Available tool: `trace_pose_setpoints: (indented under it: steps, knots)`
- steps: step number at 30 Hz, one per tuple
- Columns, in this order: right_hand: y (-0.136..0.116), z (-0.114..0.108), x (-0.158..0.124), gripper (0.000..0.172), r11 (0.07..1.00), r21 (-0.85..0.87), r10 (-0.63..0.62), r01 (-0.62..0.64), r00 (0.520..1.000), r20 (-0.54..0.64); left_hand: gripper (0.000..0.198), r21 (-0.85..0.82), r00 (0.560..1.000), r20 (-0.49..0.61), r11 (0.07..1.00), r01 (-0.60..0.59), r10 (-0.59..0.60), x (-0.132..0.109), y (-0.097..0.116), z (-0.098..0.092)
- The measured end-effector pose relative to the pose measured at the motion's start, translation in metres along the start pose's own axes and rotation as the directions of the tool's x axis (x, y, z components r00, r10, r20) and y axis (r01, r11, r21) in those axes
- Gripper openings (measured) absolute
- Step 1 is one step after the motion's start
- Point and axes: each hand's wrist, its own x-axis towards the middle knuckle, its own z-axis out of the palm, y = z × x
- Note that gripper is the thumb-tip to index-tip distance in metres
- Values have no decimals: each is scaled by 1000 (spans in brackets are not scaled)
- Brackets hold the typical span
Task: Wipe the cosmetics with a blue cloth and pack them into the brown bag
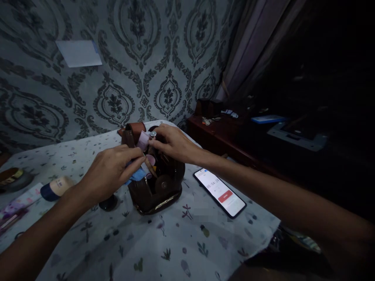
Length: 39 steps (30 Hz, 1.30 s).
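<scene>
A dark brown zippered handbag [156,201] stands wide open on the table, filled with small items. At its left side is my left hand [113,171], thumb and fingers pressed together over the opening; what they grip is hidden. A blue packet [136,174] shows just below those fingers, and a thin brownish stick [151,168] lies by the thumb tip. My right hand [172,142] reaches in from the far right side, its thumb and fingers around a small silver-capped item [152,134]. Touching that item is a pale pink tube [143,140]. The bag's deeper contents are too dark to make out.
Right of the bag lies a phone [221,193] with a running timer. At left are a beige bottle with a dark blue cap [57,188], a floral pouch [22,205] and a round dark object [108,203]. A reddish-brown cabinet [211,136] adjoins the patterned tablecloth [175,242].
</scene>
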Motion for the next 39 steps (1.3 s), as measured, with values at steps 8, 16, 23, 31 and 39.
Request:
trace_pose_setpoints:
  steps: [8, 16, 23, 31, 39]
  knots:
    - [2, 0, -7, 19, 995, -28, 93, -93, 996, 9, 33, -184, 998, -61, 983, -2, -10, -30, -8, 5]
    - [-1, 9, -2, 12, 923, -372, 156, -100, 980, 124, 28, -233, 991, -134, 972, -17, -15, -42, -9, 8]
    - [-11, 7, 5, 24, 850, -515, 249, -107, 944, 216, 29, -230, 992, -125, 973, 2, -32, -43, -7, 7]
    - [-13, 1, 7, 26, 824, -566, 240, -7, 910, 338, 28, -245, 989, -131, 969, 30, -64, -42, -6, 9]
    - [-9, 0, 7, 32, 851, -525, 227, -32, 923, 312, 29, -243, 989, -132, 969, 37, -70, -43, -6, 10]
